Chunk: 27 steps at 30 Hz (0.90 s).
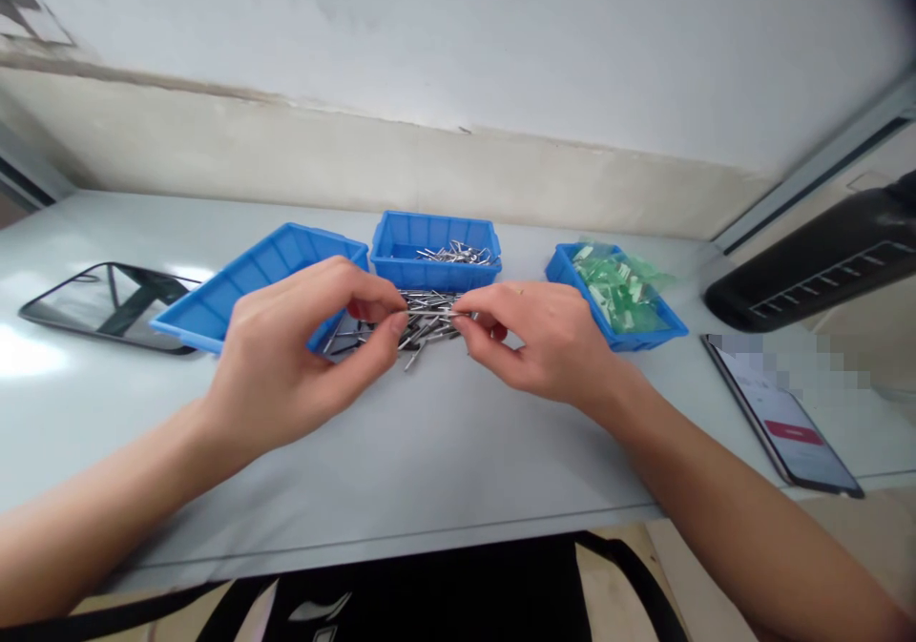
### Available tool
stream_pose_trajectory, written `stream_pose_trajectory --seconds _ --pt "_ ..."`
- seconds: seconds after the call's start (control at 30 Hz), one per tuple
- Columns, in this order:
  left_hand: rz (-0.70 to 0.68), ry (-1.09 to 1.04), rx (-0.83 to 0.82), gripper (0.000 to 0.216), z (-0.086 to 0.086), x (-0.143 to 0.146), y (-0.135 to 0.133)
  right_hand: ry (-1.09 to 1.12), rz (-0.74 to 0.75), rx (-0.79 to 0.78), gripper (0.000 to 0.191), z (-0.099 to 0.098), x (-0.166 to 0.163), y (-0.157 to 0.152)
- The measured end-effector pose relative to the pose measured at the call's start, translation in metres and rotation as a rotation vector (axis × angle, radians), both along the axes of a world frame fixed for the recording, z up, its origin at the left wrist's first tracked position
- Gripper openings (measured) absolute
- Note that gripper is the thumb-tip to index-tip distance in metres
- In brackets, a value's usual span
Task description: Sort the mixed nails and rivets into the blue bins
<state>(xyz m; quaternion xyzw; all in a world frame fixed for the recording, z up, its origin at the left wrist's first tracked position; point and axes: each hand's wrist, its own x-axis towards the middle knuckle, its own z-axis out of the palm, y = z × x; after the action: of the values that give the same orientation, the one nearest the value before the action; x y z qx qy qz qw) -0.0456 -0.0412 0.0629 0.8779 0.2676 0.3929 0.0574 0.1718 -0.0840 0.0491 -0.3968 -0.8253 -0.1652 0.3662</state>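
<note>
A thin metal rod (429, 313) is stretched level between my two hands. My left hand (286, 356) pinches one end between thumb and forefinger. At the other end my right hand (540, 341) pinches it the same way. Its exact kind is too small to make out. Just beyond and below my fingers lies a pile of loose metal rods (422, 335) on the table, partly hidden by my hands. Behind the pile stands a blue bin (436, 272) holding several small bent metal pieces (458, 254).
Left, a blue bin (276, 251) sits tilted beside a black-framed clear panel (107, 308). On the right, a blue bin (648, 341) holds green plastic packets (619, 289). Further right are a phone (783, 418) and a black bottle (816, 251). A wall (401, 160) borders the table's back.
</note>
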Motion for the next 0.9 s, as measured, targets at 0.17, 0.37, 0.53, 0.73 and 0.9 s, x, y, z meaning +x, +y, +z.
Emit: stream_pose_trajectory --seconds 0.17,0.37,0.53,0.73,0.9 --pt "-0.006 -0.013 0.006 0.005 0.0 0.0 0.0 0.007 -0.03 -0.002 0.016 0.001 0.0 0.001" --pt "-0.009 0.066 -0.031 0.006 -0.002 0.0 0.003 0.089 -0.081 0.019 0.011 0.0 0.001 0.001" --pt "-0.025 0.137 -0.058 0.007 -0.005 0.001 0.008 0.083 -0.017 0.047 0.007 0.0 0.001 0.0" --pt "-0.04 0.157 -0.077 0.004 -0.008 0.0 0.012 0.065 0.032 0.074 0.006 0.002 0.0 -0.002" --pt "-0.013 0.143 -0.102 0.004 -0.008 0.001 0.012 0.07 0.016 0.081 0.004 0.001 0.0 -0.002"
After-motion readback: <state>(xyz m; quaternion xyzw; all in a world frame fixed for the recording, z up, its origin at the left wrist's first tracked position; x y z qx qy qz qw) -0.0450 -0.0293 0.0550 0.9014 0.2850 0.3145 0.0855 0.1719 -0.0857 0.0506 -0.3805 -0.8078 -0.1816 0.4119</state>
